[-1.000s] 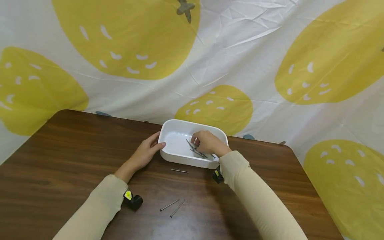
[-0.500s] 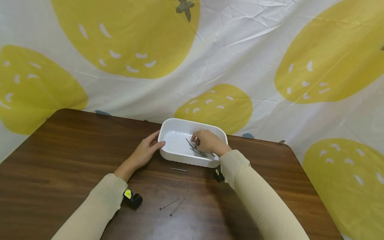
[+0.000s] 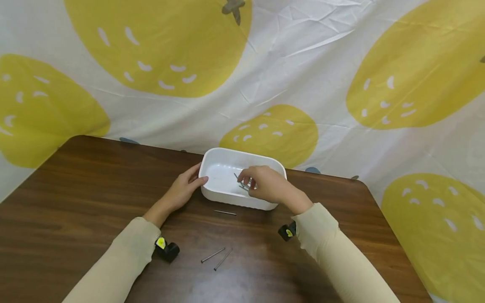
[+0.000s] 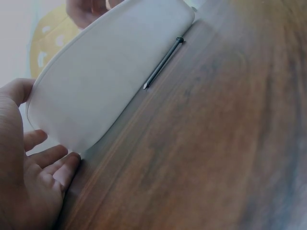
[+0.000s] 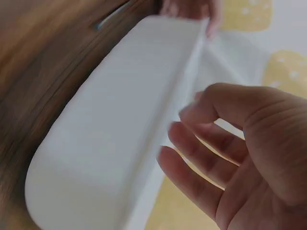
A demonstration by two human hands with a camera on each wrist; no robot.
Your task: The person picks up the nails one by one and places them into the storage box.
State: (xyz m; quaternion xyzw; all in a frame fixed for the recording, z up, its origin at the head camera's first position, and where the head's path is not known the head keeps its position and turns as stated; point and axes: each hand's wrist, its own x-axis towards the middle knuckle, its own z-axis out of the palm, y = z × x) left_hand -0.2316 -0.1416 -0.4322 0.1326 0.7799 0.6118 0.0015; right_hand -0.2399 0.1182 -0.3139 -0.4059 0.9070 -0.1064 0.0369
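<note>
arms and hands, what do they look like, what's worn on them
Both arms wear long, plain cream sleeves that end at the wrists. The left hand and right hand are bare: no gloves, and no rings that I can see. A small black camera with a yellow mark sits under each wrist.

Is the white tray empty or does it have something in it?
Not empty: the white tray holds several nails under the right hand. Their count is hidden.
</note>
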